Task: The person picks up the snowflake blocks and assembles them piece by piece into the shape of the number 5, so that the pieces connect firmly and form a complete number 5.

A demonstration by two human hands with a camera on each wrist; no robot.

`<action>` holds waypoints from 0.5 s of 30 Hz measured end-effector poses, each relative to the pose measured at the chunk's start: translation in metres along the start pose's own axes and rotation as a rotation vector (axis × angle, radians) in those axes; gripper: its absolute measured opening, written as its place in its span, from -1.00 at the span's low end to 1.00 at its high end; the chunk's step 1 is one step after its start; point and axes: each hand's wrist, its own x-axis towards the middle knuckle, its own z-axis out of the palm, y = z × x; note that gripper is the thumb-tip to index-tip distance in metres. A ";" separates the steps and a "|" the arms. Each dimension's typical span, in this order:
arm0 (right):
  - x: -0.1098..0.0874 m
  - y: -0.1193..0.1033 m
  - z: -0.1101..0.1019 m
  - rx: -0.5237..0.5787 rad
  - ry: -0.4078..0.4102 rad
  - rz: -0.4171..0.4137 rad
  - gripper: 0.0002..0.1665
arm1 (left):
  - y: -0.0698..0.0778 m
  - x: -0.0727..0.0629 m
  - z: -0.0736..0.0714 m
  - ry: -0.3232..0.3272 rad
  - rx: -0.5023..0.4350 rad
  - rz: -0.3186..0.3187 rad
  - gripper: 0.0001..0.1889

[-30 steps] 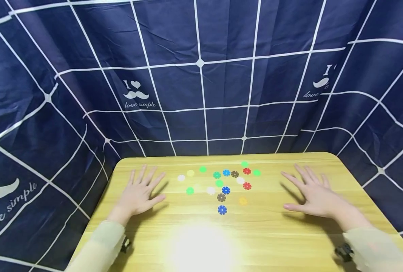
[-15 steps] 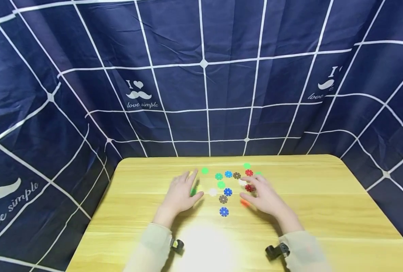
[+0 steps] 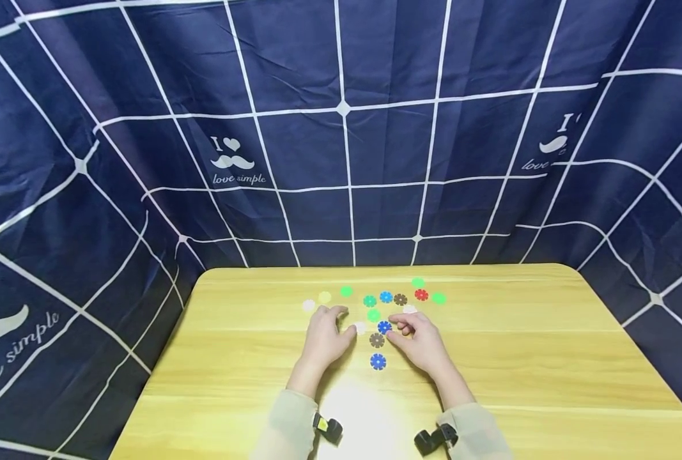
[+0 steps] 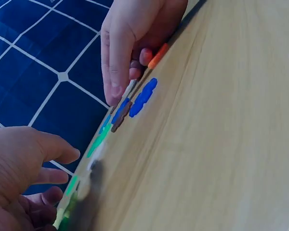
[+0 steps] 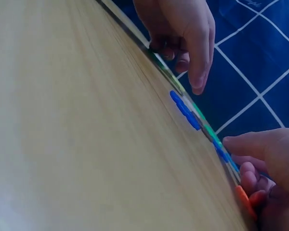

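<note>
Notched plastic discs lie flat on the wooden table [image 3: 548, 370]. My left hand [image 3: 325, 340] hovers low over the left part of the group, thumb and forefinger apart, holding nothing visible; its thumb tip is beside a white disc [image 3: 360, 328]. From the right, my right hand [image 3: 424, 343] brings its parted thumb and forefinger close to a blue disc [image 3: 384, 327]; whether they touch it I cannot tell. Its other fingers are bent. An orange disc [image 5: 243, 201] shows by those bent fingers in the right wrist view, though my hand hides it in the head view.
A brown disc [image 3: 377, 340] and another blue disc [image 3: 378, 361] lie nearer the front. Behind are a teal disc [image 3: 370, 301], a red disc [image 3: 421, 294] and several others. A dark blue checked curtain [image 3: 294, 147] surrounds the table's back and sides.
Both hands have come inward from the table's sides to the middle of the discs, with fingers less spread. The right hand now covers the orange disc and a red one in the head view.
</note>
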 end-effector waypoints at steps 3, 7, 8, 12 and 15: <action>0.000 0.003 0.003 -0.031 0.014 -0.007 -0.63 | -0.001 0.001 0.002 0.000 0.025 0.006 -0.54; 0.001 0.003 0.006 -0.068 0.012 -0.003 -0.61 | -0.001 0.001 0.005 -0.020 0.082 0.042 -0.59; 0.001 0.003 0.006 -0.079 0.011 -0.005 -0.62 | 0.000 0.001 0.005 -0.022 0.093 0.051 -0.61; 0.002 -0.001 0.009 -0.110 0.023 0.003 -0.69 | 0.003 0.002 0.008 -0.020 0.106 0.069 -0.70; 0.001 -0.003 0.011 -0.117 0.032 0.016 -0.73 | 0.006 0.001 0.010 -0.038 0.110 0.059 -0.74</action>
